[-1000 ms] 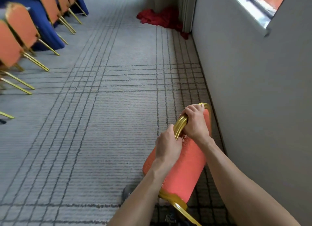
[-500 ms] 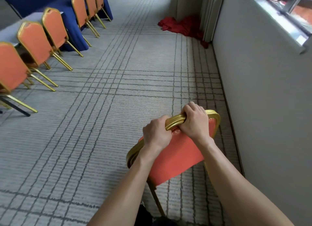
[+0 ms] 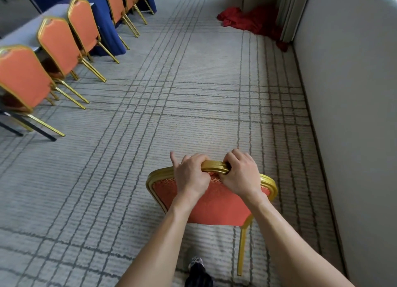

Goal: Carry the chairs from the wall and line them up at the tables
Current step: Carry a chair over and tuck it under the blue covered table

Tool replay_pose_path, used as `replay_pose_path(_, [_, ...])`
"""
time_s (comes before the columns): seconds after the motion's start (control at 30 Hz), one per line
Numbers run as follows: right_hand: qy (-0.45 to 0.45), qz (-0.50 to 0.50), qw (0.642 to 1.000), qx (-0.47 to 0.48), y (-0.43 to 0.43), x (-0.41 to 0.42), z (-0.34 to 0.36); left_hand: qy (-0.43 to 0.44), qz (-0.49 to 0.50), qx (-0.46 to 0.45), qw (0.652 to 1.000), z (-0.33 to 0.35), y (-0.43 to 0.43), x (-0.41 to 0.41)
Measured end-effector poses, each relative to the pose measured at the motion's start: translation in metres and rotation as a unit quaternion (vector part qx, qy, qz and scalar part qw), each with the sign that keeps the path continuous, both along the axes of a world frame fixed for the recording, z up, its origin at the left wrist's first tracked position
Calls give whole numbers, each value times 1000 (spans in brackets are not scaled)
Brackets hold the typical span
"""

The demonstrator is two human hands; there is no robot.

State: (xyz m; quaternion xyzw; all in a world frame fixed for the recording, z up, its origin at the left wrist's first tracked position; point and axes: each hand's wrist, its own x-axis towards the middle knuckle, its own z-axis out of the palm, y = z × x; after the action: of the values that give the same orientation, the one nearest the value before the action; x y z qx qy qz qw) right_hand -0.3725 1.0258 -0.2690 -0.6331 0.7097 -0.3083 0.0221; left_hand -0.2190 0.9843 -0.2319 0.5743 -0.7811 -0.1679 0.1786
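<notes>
Chair (image 3: 212, 203) has swung off the 3 o'clock wall (image 3: 354, 115), top rail (image 3: 214, 166) gripped by your left hand (image 3: 190, 176) and right hand (image 3: 241, 176). Head for 10 o'clock's row (image 3: 58, 44).

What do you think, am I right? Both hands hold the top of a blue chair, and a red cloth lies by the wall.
Not quite. The head view shows the chair is orange with a gold frame, not blue. The left hand and right hand do both grip its top, and the red cloth does lie by the wall.
</notes>
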Motion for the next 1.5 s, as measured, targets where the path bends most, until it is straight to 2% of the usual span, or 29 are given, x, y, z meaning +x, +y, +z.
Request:
replay_pose_path(0.17, [22,10,1000,19,-46,40,-2,9,-10,16,1000,-15,-43,45])
replay_pose_path(0.27, [33,-23,999,21,-60,40,-2,9,-33,11,999,-15,-66,57])
replay_pose_path(0.43, [62,-62,996,-4,-73,29,-3,-42,-37,7,998,-19,-90,47])
replay_pose_path(0.6, [71,-95,993,14,-91,28,-5,-82,-27,-17,996,-27,-112,41])
replay_pose_path(0.87, [98,-126,987,5,-127,17,-6,-44,-34,-14,998,-25,-148,33])
replay_pose_path(1.1, [94,-140,985,29,-208,-12,-10,-49,9,-57,997,-25,-221,1])
replay_pose_path(1.37, [75,-129,983,111,-339,-56,-8,-70,21,-3,997,-22,-350,-45])
replay_pose_path(1.5, [72,-98,985,119,-391,-67,-2,-69,25,-6,997,-17,-393,-50])
